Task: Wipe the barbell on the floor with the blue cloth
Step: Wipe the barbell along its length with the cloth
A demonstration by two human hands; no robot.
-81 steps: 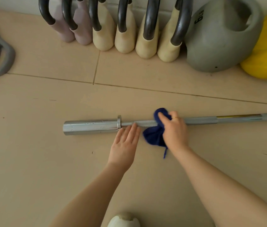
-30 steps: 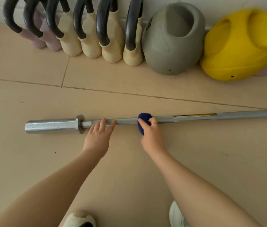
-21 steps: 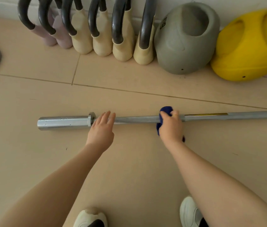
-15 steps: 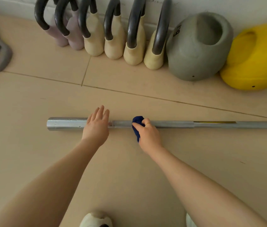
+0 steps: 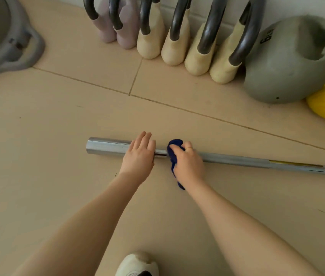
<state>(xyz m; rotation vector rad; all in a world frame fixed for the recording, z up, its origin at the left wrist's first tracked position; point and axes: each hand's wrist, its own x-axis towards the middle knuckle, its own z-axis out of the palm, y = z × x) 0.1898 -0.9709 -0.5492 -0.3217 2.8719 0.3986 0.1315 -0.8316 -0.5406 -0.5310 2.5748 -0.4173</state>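
Lying flat across the beige tiled floor (image 5: 38,156): long silver steel barbell (image 5: 237,160). Pressing down on its thick sleeve end with straight, relaxed fingers: left hand (image 5: 138,156). Curling round a bunched dark blue cloth (image 5: 173,156) and holding it against the thin shaft just beside the left hand: right hand (image 5: 188,165). Standing along the wall: grey round kettlebell (image 5: 289,60).

I count one barbell (image 5: 237,160), one blue cloth (image 5: 172,154), six handled weights (image 5: 174,48), two kettlebells (image 5: 289,62), one shoe (image 5: 137,264).
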